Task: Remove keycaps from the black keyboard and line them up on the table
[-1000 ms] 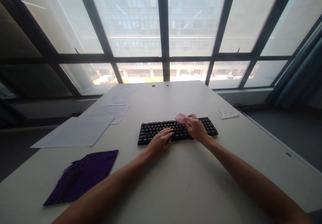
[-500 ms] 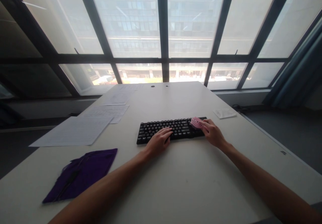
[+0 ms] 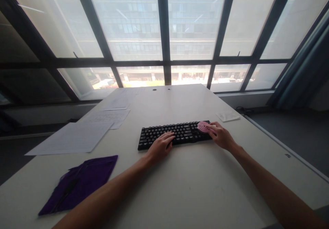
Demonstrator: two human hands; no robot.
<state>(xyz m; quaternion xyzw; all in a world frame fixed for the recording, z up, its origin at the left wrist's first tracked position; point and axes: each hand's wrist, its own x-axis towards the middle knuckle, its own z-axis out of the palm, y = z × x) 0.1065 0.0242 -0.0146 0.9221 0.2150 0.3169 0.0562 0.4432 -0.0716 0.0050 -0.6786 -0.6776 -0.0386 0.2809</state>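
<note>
A black keyboard (image 3: 183,133) lies on the white table (image 3: 195,201). My left hand (image 3: 160,146) rests on its front edge and lower keys, fingers laid over the keys and apart from any other object. Over the number keys at the keyboard's right end is a round pink brush (image 3: 203,127) with a spiral pattern on top and bristles at its rim. My right hand (image 3: 220,135) pinches the brush at its right side between thumb and fingers.
Sheets of paper (image 3: 74,138) lie along the table's left side. A purple cloth pouch (image 3: 84,181) is near my left forearm. Beyond my right hand sits a small white packet (image 3: 228,116). Large windows stand behind the table.
My right hand has moved the pink brush slightly right along the number keys. My left hand stays on the keyboard. The whole view has shifted a little.
</note>
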